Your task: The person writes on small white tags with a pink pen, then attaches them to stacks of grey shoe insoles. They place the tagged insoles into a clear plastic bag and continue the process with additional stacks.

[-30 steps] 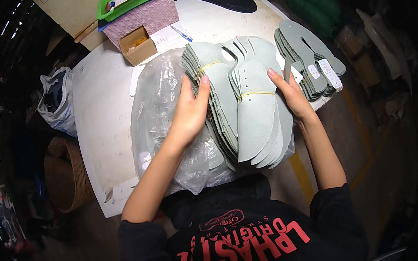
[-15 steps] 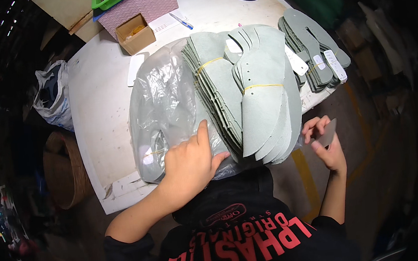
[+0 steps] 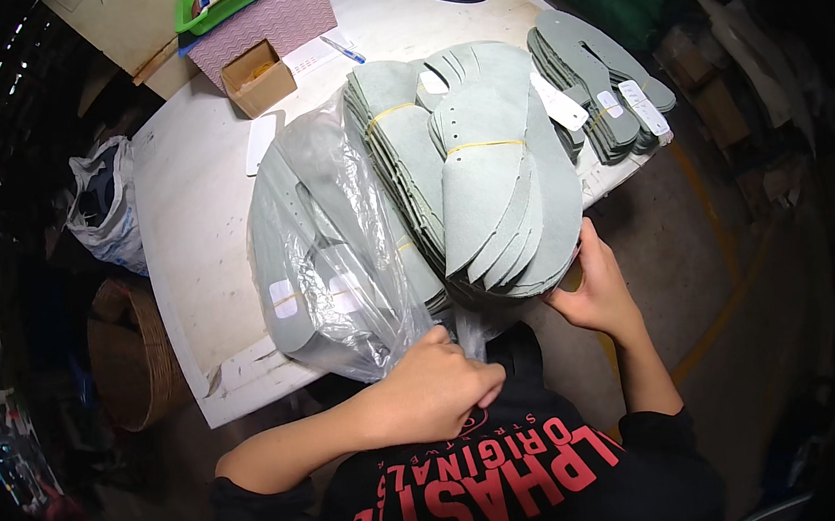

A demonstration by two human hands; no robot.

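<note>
My left hand (image 3: 440, 389) is closed on the gathered edge of a clear plastic bag (image 3: 355, 236) at the table's near edge. Inside the bag lie grey felt-like cut pieces (image 3: 282, 263) with white labels. Beside them leans a bundle of grey pieces (image 3: 403, 161) tied with a yellow band. On top, to the right, sits another banded bundle of grey pieces (image 3: 491, 183) with slits and punched holes. My right hand (image 3: 591, 289) grips the lower right edge of this pile; some of its fingers are hidden beneath.
More labelled grey stacks (image 3: 602, 92) lie at the table's right edge. At the back stand a pink woven box (image 3: 265, 29) with a green tray (image 3: 232, 2), a small cardboard box (image 3: 260, 85) and a pen (image 3: 343, 50). A white sack (image 3: 106, 210) and a wicker basket (image 3: 130, 353) stand left.
My left hand has moved down and right and taken hold of the bag, now pulled taut. My right hand has moved left onto the pile; the small grey piece it held is out of sight.
</note>
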